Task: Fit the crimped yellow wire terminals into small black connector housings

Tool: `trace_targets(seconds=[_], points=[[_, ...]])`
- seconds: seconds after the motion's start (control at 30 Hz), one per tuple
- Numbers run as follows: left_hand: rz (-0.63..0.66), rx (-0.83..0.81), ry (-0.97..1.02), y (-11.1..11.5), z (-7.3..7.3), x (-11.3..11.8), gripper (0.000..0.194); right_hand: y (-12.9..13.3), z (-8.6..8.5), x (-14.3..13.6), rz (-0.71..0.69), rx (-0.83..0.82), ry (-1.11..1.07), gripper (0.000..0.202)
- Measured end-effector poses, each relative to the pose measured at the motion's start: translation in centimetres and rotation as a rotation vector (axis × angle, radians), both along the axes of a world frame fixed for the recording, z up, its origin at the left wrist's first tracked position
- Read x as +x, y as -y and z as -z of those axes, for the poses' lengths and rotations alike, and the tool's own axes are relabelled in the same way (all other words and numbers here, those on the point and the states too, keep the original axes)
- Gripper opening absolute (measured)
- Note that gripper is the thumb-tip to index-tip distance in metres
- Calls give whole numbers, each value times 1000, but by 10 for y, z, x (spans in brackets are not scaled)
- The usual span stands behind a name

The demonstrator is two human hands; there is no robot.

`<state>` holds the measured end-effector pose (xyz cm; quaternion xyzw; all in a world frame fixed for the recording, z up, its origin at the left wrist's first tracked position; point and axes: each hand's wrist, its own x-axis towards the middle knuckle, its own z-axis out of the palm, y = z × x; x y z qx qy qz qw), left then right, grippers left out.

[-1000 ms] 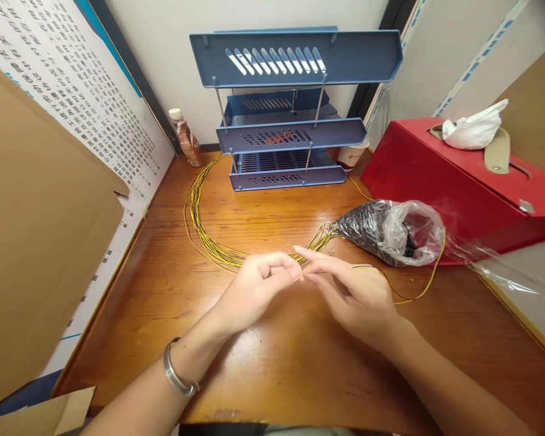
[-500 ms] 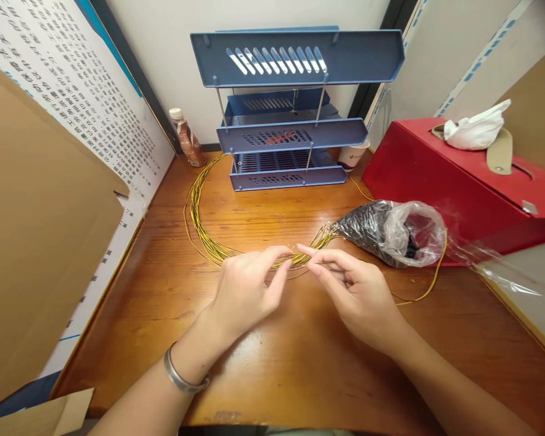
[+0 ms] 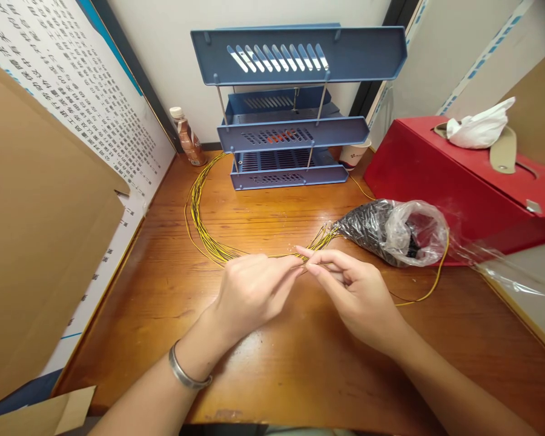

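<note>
Surface (image 3: 272,375) open on the near side, below both hands. Middle patch inside the wire coil (image 3: 198,224) also open. Far side blocked by the three-tier tray rack (image 3: 295,130); right side by the plastic bag (image 3: 376,230), red box (image 3: 454,181) behind it. Cardboard (image 3: 40,224) walls off the left.

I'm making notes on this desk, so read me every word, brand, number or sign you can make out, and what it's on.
"第", repeated near the lower edge of the white board.
The board's other print: too small or skewed to quote reliably.
Bottle label: too small.
Paper cup: small mark, unreadable.
</note>
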<state>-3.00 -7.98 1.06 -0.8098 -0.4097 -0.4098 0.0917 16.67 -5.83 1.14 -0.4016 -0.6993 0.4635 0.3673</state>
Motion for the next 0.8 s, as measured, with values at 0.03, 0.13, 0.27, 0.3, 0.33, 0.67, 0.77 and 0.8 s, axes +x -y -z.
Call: trace_targets(seconds=[0.03,0.13,0.27,0.3,0.33,0.67,0.77,0.8], points=[[-3,-19,-10,0,0,-1,8,0,0,0,1,4,-3,15],[-17,-125,-49,2,0,-2,14,0,1,1,9,33,4,14],[-22,-293,24,3,-3,1,22,0,2,1,27,94,40,14],[-21,-334,69,3,-4,2,22,-1,2,0,32,113,50,13],[-19,-375,120,4,-5,4,21,-1,2,0,37,132,60,13],[61,-991,641,2,-16,10,21,-2,-1,2,44,469,192,10],[161,-1138,828,-2,-18,11,22,-3,-1,4,39,542,232,14],[188,-1187,911,-3,-18,11,24,-3,-1,4,45,541,242,14]])
